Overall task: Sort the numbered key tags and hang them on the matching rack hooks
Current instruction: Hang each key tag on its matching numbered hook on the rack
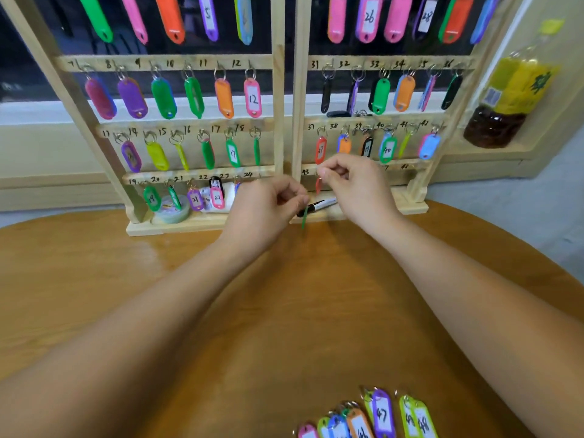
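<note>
Two wooden key racks [278,90] stand side by side at the table's far edge, their numbered hooks filled with coloured tags. My right hand [354,188] pinches a red tag [318,184] at the hook marked 43 on the right rack's bottom row. My left hand [268,210] pinches a green tag [304,218] that hangs edge-on just below the fingers, in front of the gap between the racks. Several loose tags [373,417], among them 46, 47 and 48, lie at the table's near edge.
A black marker [319,205] lies on the right rack's base behind my hands. A roll of tape [172,210] sits on the left rack's base. A bottle with a yellow label [512,96] stands on the ledge at the right. The round wooden table [158,279] spreads below.
</note>
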The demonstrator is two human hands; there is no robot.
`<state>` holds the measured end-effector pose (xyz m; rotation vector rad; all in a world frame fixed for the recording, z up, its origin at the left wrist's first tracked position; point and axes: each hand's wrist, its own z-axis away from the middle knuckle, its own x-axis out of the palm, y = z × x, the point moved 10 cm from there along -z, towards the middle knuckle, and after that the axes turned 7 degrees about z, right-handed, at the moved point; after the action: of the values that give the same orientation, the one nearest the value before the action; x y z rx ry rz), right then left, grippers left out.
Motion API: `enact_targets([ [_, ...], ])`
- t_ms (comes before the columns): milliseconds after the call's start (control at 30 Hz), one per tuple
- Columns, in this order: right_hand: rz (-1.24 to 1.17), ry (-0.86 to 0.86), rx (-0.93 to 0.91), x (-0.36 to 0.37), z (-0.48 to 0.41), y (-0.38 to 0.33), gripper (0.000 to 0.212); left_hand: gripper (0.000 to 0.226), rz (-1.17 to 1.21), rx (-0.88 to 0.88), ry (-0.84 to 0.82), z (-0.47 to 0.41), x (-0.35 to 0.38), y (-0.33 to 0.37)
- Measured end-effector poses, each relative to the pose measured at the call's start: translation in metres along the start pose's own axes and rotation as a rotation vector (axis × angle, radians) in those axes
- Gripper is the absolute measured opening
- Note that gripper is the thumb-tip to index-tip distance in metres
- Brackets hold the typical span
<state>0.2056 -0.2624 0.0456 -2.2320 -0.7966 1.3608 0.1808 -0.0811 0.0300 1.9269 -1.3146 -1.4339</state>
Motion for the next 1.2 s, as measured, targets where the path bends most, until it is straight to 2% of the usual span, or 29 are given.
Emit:
enact_targets([
  [400, 0.021, -0.081, 0.101, 0.013, -0.006, 0.015, 0.021, 0.008, -0.077, -0.004, 0.165, -0.056, 0.019, -0.004],
  [667, -0.117, -0.053, 0.173, -0.006, 0.031, 0.022, 0.017, 0.012, -0.154, -0.03, 0.198, -0.06, 0.021, -0.005],
  [967, -0.142, -0.155, 0.158, -0.018, 0.116, 0.013, 0.014, 0.012, -0.156, -0.081, 0.114, -0.016, 0.011, -0.004],
  [1200, -0.033, -0.413, -0.002, -0.011, 0.185, -0.021, 0.009, 0.006, -0.127, -0.137, -0.199, 0.098, 0.01, -0.002],
])
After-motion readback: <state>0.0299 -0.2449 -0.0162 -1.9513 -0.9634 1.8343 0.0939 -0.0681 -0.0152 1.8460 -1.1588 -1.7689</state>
